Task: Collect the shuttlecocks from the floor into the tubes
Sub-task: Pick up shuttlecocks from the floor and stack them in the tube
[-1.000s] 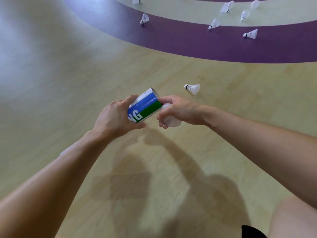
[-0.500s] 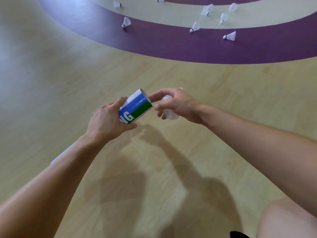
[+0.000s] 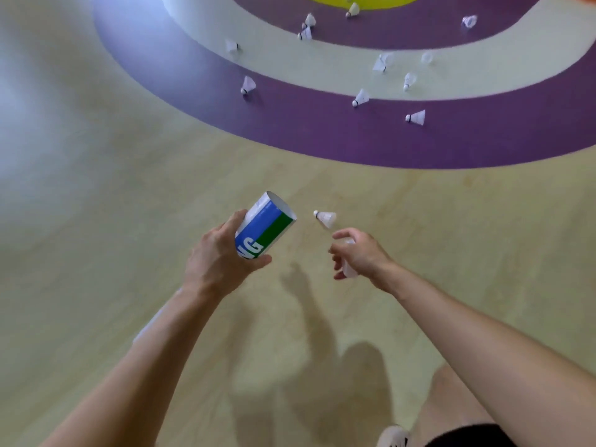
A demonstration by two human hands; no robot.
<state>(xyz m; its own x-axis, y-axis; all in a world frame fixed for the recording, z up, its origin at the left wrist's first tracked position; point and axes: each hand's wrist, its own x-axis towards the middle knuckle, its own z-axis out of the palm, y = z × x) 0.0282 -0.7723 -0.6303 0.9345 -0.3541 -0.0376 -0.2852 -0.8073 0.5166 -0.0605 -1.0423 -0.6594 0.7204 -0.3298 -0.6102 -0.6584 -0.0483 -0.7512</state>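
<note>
The left hand (image 3: 222, 262) is gripping the tube (image 3: 266, 225), mouth tilting toward 1 o'clock. The right hand (image 3: 359, 254), curling round a pale object (image 3: 349, 271), is hovering just beside the shuttlecock (image 3: 325, 218) on the floor (image 3: 129, 188) at the tube's 3 o'clock; pinching its cork end and feeding cork-first seems wisest

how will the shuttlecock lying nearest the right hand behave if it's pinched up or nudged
The shuttlecock is mostly thin white skirt with a small head, so it is probably very light. The skirt likely crushes if squeezed; pinching near the head seems safer. Lying on its side as a cone, it would probably roll in a curve when nudged.
</note>
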